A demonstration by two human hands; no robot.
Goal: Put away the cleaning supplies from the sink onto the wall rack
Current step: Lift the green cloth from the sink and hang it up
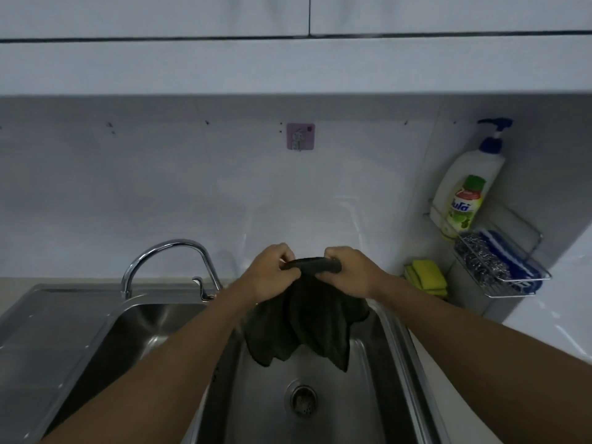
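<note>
Dark cloth [304, 328] hangs over the sink [378, 363] — both hands, left [272, 274] and right [349, 270], pinch its top edge.

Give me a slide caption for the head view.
Both hands hold a dark cloth over the sink, beside the rack.
</note>
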